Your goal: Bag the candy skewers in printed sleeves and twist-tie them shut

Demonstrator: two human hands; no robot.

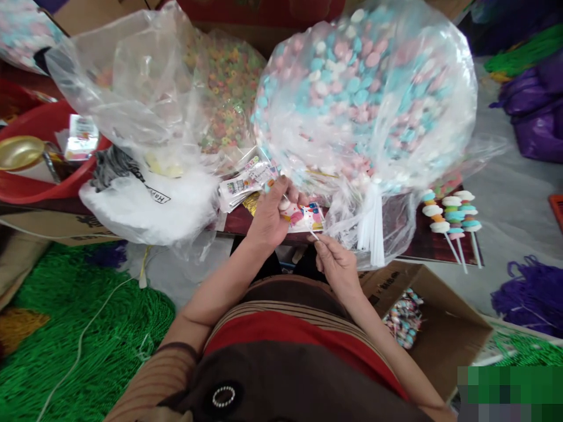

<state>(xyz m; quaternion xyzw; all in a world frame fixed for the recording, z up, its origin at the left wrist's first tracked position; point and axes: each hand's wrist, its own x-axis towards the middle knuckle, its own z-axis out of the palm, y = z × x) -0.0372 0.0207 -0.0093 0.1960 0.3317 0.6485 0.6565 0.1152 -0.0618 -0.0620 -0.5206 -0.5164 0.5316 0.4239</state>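
My right hand [336, 261] pinches the lower end of a thin white stick [312, 234], which points up toward my left hand [270, 214]. My left fingers are closed around small candies, with blue and orange bits showing at the fingertips. Whether the stick passes through these candies is hidden by my fingers. Just behind my hands are a colourful printed packet [303, 218] and a pile of printed wrappers [248, 180]. To the right, several white sticks [372, 231] lie on clear plastic. Three finished-looking candy skewers [455, 214] rest on the table's right corner.
A big clear bag of pink, blue and white candies [365, 99] fills the back. Beside it stands a bag of ring-shaped candies [231, 88]. A red basin [44, 184] is at left. An open carton [440, 328] with wrapped candies stands below right, and green cords [88, 328] cover the floor.
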